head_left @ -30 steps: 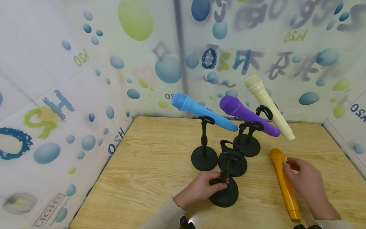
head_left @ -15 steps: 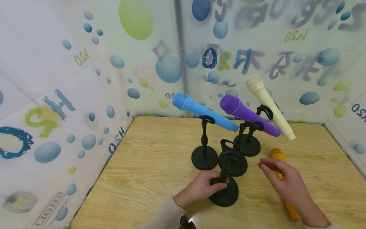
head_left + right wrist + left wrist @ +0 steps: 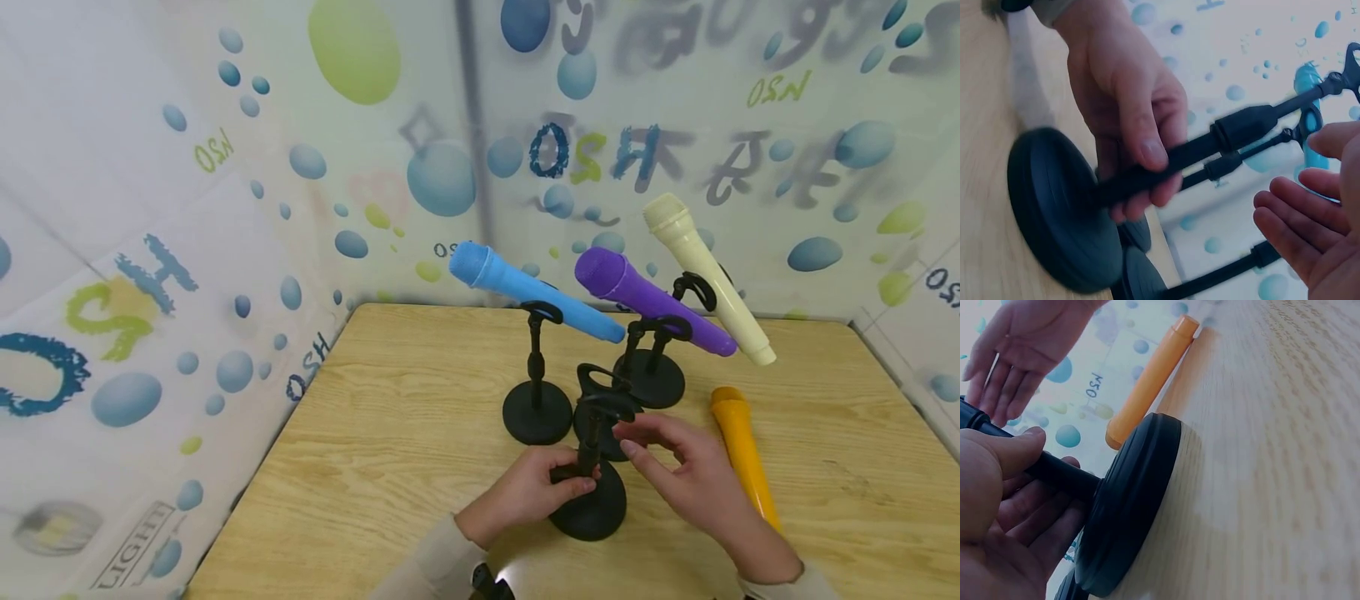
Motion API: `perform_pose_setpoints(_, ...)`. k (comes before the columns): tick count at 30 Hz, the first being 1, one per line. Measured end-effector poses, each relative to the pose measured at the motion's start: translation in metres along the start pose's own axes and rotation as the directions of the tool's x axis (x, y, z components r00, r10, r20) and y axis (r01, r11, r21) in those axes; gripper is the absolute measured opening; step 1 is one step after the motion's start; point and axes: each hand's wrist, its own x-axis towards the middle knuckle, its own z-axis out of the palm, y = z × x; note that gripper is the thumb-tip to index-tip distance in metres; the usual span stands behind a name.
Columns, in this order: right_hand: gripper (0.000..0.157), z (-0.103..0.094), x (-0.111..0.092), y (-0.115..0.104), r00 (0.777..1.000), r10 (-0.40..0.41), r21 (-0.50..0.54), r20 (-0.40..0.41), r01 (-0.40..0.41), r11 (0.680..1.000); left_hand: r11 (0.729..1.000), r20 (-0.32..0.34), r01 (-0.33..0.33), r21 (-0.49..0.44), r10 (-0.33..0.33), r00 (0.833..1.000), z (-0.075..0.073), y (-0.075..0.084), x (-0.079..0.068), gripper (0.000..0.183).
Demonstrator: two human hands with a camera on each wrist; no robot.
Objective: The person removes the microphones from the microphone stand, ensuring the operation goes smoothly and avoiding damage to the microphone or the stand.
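My left hand (image 3: 536, 487) grips the lower pole of the nearest black microphone stand (image 3: 592, 508), thumb and fingers wrapped round it just above the round base (image 3: 1054, 212). The stand is upright on the table, its holder ring bare. Close by its upper part, my right hand (image 3: 686, 475) has loosely bent fingers with nothing between them; in the right wrist view its fingers (image 3: 1297, 212) are apart from the pole. Beyond the right hand an orange microphone (image 3: 742, 450) lies on the wooden table, its lower end hidden by the wrist.
A blue microphone (image 3: 532, 287), a purple microphone (image 3: 645, 296) and a cream microphone (image 3: 708, 275) rest tilted in stands at the back. Another bare stand (image 3: 603, 379) is right behind the held one. Patterned walls (image 3: 375, 167) border the wooden table (image 3: 390, 400).
My right hand has moved left from beside the orange microphone, across it, to the upper part of the held stand. My left hand and the stands have stayed put.
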Motion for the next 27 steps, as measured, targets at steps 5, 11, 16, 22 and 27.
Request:
perform_pose_setpoints(5,0.041,0.014,0.003,-0.003,1.000,-0.006,0.057,0.026,0.005,0.998,1.000,-0.002,-0.013,0.017,0.013,1.000,0.000,0.000,0.000,0.013)
perform_pose_setpoints(11,0.045,0.030,0.003,-0.008,0.997,0.077,0.031,0.021,-0.078,0.997,0.997,-0.010,-0.018,0.071,0.019,1.000,-0.001,0.000,-0.001,0.012)
perform_pose_setpoints(16,0.036,0.040,0.001,-0.009,0.991,0.128,0.038,0.024,-0.129,0.991,0.997,-0.006,-0.025,0.072,0.026,1.000,0.000,-0.001,0.000,0.011)
perform_pose_setpoints(22,0.030,0.045,0.001,-0.009,0.989,0.146,0.056,-0.024,-0.145,0.988,0.995,-0.019,-0.052,0.090,0.054,0.998,0.001,-0.001,0.000,0.015)
perform_pose_setpoints(27,0.028,0.044,0.001,-0.011,0.987,0.154,0.047,-0.037,-0.152,0.987,0.992,-0.037,-0.065,0.104,0.069,0.997,0.003,0.000,0.002,0.014)
